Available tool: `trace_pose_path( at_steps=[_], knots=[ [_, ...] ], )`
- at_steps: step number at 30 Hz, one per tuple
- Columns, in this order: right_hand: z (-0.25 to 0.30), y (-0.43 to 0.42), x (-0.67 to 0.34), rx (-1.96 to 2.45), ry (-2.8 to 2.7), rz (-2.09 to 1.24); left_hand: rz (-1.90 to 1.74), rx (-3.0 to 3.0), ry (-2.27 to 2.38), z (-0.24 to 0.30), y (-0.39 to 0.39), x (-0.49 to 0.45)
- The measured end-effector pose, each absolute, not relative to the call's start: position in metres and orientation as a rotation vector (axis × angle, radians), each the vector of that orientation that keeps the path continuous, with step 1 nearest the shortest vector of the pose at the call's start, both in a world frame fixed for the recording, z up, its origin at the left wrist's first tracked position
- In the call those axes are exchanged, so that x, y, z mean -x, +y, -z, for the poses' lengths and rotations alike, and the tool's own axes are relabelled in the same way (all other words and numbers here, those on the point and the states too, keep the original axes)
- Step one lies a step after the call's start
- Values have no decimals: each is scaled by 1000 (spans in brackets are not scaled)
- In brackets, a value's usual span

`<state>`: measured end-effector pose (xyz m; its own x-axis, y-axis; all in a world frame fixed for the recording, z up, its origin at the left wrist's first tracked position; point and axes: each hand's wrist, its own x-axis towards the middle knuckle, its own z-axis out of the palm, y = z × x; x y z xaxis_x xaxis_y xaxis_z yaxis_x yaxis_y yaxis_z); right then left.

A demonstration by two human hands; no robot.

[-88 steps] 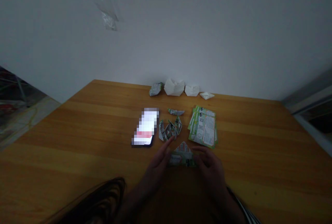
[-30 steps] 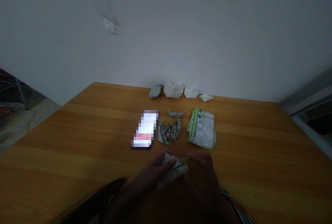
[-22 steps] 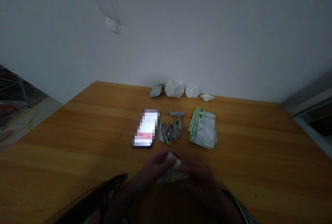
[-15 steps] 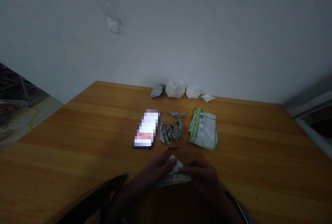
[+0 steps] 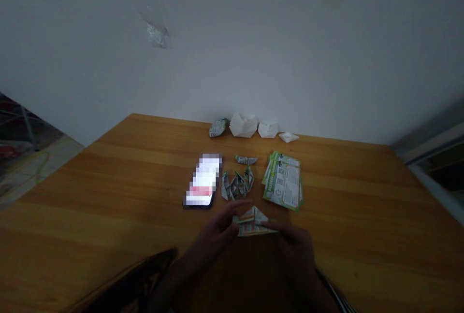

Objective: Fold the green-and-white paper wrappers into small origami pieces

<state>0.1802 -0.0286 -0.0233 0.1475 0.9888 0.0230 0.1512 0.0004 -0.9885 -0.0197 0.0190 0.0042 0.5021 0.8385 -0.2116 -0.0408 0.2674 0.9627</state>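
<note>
Nearer than the phone (image 5: 203,181) and a little to its right, the left hand (image 5: 217,233) and right hand (image 5: 295,245) each pinch one side of the paper (image 5: 253,222), a folded triangle low over the table (image 5: 108,197). It looks like a fold being set, and a clean crease calls for lined-up edges. Right of the phone lie folded pieces (image 5: 237,185), then leaflets (image 5: 283,182). Beyond it are white shapes (image 5: 243,125).

On the wooden table (image 5: 108,192), the left hand (image 5: 217,233) pinches the left corner of a triangular folded paper (image 5: 253,221), while the right hand (image 5: 295,245) lays fingers along its near edge; its grip is too dim to judge. Just beyond lie small folded pieces (image 5: 238,183), with a phone (image 5: 203,181) to their left and printed leaflets (image 5: 283,181) to their right.
</note>
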Motion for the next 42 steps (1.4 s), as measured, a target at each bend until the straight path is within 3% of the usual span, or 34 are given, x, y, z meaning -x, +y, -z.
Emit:
trace_pose_path(
  at_steps=[6,17,30,37,42],
  knots=[
    [21,-32,-180,1399,-1183,-990,-839,-1487,863,5,16,19],
    [27,-34,-178,1360,-1226,-913,-921,-1438,945,-3,2,10],
    [24,-35,-158,1454,-925,-995,-907,-836,1248,4,2,-2],
    [28,-36,-160,1503,-928,-996,-777,-1596,1089,8,0,4],
    [29,-33,-160,1422,-961,-1107,-653,-1692,910,4,-6,0]
  ],
)
